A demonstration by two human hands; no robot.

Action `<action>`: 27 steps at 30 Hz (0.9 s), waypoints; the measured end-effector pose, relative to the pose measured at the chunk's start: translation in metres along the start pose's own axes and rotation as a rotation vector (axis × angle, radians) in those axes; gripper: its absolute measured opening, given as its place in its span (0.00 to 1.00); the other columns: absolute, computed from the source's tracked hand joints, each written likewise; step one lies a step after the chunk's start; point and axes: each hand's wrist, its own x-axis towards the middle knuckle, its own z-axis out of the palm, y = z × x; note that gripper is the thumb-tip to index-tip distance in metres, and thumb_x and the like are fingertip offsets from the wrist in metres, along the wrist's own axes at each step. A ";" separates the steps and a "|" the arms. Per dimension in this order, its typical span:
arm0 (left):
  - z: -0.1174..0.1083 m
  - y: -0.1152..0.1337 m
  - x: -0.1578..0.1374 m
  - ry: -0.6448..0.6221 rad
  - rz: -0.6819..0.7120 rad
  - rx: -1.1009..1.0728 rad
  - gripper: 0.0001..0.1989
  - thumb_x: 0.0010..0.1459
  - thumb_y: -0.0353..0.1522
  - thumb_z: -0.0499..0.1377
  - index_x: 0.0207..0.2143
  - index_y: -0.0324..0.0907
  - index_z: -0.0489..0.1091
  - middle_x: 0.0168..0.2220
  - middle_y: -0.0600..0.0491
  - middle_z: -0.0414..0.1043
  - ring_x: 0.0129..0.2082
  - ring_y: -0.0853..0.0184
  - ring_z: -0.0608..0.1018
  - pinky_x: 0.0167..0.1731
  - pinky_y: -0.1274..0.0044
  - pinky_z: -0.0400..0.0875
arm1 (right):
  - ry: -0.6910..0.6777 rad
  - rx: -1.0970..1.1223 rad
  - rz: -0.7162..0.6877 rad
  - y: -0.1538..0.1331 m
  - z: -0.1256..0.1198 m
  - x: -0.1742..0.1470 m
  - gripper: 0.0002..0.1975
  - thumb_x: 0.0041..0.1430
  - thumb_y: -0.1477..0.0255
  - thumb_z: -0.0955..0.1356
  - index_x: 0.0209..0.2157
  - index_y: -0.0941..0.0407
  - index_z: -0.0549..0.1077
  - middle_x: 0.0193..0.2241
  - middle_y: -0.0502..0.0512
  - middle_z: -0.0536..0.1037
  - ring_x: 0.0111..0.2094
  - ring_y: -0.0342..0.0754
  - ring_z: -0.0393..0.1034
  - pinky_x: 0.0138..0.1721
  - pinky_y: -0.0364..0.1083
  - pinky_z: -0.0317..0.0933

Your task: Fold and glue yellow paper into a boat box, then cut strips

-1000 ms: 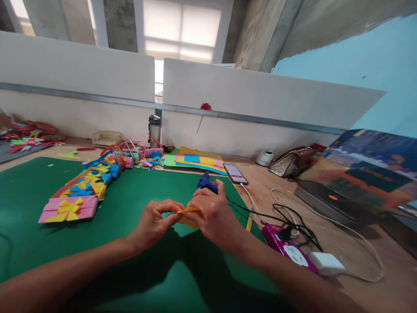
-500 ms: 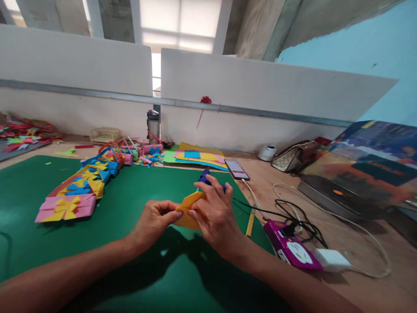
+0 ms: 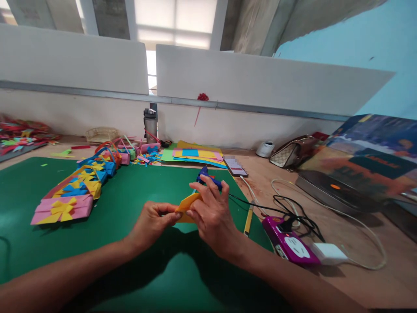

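Note:
A folded piece of yellow paper is held up between my two hands over the green mat. My left hand pinches its left edge between thumb and fingers. At the other side, my right hand grips the paper with the thumb in front, its fingers partly hiding it. Just beyond the right fingers is a blue glue gun, apart from the paper as far as I can see; its black cord trails right. To the left stands a row of paper baskets, the nearest a pink basket with a yellow bow.
Coloured paper sheets and a phone lie at the back. A yellow cutter knife rests at the mat's right edge. Beside it are a purple power strip and tangled cables. A bottle stands by the wall.
The yellow paper has tilted so that less of its face shows, and both hands still hold it. The whole view has shifted slightly.

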 end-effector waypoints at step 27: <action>0.001 0.001 -0.001 -0.125 0.191 0.240 0.12 0.52 0.33 0.54 0.28 0.38 0.77 0.21 0.54 0.72 0.21 0.72 0.67 0.23 0.83 0.61 | -0.010 -0.068 -0.092 0.001 0.007 -0.002 0.11 0.60 0.76 0.61 0.25 0.58 0.68 0.32 0.55 0.73 0.43 0.50 0.62 0.55 0.60 0.34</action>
